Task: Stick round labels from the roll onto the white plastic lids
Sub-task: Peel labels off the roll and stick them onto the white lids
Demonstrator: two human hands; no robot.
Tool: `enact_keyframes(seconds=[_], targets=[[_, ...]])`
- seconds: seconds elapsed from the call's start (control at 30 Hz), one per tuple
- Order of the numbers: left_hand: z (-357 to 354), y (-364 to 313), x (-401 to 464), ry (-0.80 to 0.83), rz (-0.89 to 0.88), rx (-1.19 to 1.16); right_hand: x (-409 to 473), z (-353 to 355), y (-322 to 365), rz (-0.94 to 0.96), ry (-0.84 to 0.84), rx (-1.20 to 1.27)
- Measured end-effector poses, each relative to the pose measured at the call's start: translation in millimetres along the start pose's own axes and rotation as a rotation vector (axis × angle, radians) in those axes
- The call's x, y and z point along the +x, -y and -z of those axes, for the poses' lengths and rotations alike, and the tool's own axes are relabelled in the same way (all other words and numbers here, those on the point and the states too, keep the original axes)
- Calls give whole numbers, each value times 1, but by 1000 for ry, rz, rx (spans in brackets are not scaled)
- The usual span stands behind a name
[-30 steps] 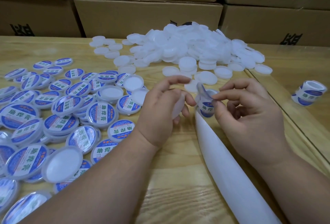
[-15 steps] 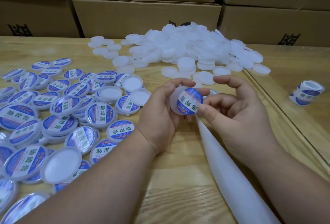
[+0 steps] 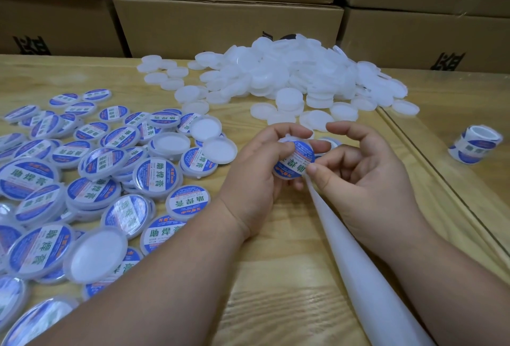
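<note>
The left hand [image 3: 256,177] curls its fingers round a white lid [image 3: 294,159] and holds it above the wooden table [image 3: 276,276] near the middle of the view, while the right hand [image 3: 367,180], fingers loosely bent, presses its thumb tip on the lower right edge of the blue round label [image 3: 296,158] lying on that lid; it grips nothing else that I can see. The main risk, as I judge it, is a crooked or creased label: if the thumb pins one edge before the rest is flat, air could be trapped, or the label could sit off centre and overhang the rim. The lid could also twist in the left fingers under the pressure. The white backing strip [image 3: 358,263] trails from under the hands toward 5 o'clock and could catch a wrist. Unlabelled lids [image 3: 289,78] are heaped at 12 o'clock, finished ones [image 3: 110,163] spread at 9 o'clock, and a label roll [image 3: 474,147] rests at 3 o'clock. Compared with half a second ago, the label sits more squarely on the lid, the left thumb now overlaps its upper left, and the right thumb has moved to its lower edge.
</note>
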State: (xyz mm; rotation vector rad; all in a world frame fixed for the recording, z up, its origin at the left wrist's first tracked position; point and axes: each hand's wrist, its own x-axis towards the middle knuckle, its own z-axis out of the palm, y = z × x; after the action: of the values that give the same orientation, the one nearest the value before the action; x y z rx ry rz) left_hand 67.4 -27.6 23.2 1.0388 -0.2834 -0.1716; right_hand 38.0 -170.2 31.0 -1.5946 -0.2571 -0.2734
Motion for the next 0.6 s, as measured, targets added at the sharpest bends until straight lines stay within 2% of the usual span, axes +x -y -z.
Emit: enact_keyframes(seconds=[0.33, 0.6], targets=[[-3, 1, -2, -34, -27, 97, -1, 0, -3, -28, -20, 12], [-4, 4, 0, -196, -155, 275, -3, 0, 4, -65, -59, -7]])
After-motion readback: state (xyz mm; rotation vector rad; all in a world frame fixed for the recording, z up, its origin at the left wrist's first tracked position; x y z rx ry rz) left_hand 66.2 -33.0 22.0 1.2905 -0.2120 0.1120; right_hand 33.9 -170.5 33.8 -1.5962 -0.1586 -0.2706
